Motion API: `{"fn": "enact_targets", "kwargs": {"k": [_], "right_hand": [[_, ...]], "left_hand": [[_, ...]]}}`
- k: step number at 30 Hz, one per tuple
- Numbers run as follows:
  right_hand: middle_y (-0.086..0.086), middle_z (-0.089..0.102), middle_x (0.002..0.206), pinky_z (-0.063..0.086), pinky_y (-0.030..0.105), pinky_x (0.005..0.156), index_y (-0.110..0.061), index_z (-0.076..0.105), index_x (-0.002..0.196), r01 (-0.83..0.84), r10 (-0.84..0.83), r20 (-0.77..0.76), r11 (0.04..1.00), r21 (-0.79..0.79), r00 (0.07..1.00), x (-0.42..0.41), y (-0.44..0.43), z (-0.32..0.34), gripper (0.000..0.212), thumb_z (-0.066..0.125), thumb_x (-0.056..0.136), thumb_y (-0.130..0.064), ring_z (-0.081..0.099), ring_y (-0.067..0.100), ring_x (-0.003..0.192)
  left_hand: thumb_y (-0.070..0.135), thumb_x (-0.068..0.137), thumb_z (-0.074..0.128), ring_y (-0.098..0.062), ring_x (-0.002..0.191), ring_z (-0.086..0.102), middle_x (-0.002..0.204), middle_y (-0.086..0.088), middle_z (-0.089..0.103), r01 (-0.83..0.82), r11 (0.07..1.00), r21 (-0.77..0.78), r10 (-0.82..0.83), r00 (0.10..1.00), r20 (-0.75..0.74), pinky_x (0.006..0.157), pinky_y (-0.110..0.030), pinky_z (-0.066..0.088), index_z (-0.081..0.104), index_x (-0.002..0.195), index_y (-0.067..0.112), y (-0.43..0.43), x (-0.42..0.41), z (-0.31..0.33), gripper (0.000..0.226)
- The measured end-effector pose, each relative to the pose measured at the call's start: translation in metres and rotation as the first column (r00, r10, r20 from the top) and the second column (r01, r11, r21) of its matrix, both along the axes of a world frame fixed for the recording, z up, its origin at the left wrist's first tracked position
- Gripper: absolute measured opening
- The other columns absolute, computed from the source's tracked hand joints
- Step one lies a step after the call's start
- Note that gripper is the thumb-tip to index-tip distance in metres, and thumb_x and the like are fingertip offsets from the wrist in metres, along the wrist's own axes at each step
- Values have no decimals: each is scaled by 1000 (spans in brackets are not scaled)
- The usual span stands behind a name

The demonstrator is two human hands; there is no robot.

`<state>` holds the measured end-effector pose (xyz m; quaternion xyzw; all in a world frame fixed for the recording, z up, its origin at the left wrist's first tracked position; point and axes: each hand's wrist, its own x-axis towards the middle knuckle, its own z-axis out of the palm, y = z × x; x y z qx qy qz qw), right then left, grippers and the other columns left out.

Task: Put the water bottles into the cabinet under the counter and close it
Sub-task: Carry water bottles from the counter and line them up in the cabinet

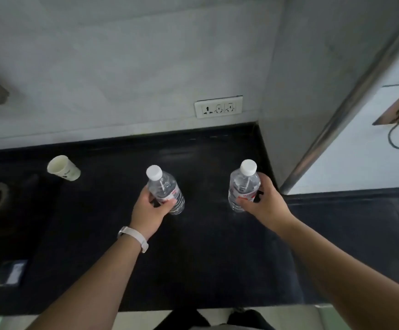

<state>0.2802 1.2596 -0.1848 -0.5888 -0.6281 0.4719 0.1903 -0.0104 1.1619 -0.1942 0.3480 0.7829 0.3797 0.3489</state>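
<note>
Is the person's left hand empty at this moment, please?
No, the left hand grips a clear water bottle around its middle.

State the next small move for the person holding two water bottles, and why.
Probably draw both off the black counter toward the cabinet beneath, which is out of view: the left hand grips the left bottle, the right hand the right bottle.

A pale paper cup [63, 168] stands on the black counter [205, 258].
</note>
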Motion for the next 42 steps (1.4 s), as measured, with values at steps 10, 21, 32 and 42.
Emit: {"fn": "enact_targets", "kwargs": {"k": [10,21,32,42], "right_hand": [[-17,59,109,43,22,78,-31,42,137,-69,69,-54,998,2,996,-18,13,0,75,84,75,-28,59,5,95],[-16,63,109,51,36,93,-40,46,125,-265,265,-81,964,14,961,-69,-42,18,68,85,70,-34,62,8,103],[-18,63,105,46,18,77,-42,45,120,-524,526,-126,850,55,841,-195,-191,53,63,85,72,-32,62,0,94],[-17,67,102,46,11,67,-38,52,121,-682,686,-128,727,80,716,-315,-371,67,60,85,72,-26,65,-4,88]], "left_hand": [[24,74,87,2,101,67,111,15,72,-268,960,79,266,963,40,91,-27,54,64,123,31,-13,34,0,55],[16,73,87,3,98,68,109,14,73,-418,897,145,406,907,110,88,-25,54,65,121,29,-98,24,26,54],[14,74,87,6,92,68,107,12,74,-577,790,205,570,816,99,82,-16,54,66,120,25,-290,-55,47,53],[28,74,87,1,100,65,109,21,70,-752,602,270,743,651,156,88,-25,51,65,116,35,-492,-131,50,48]]}}
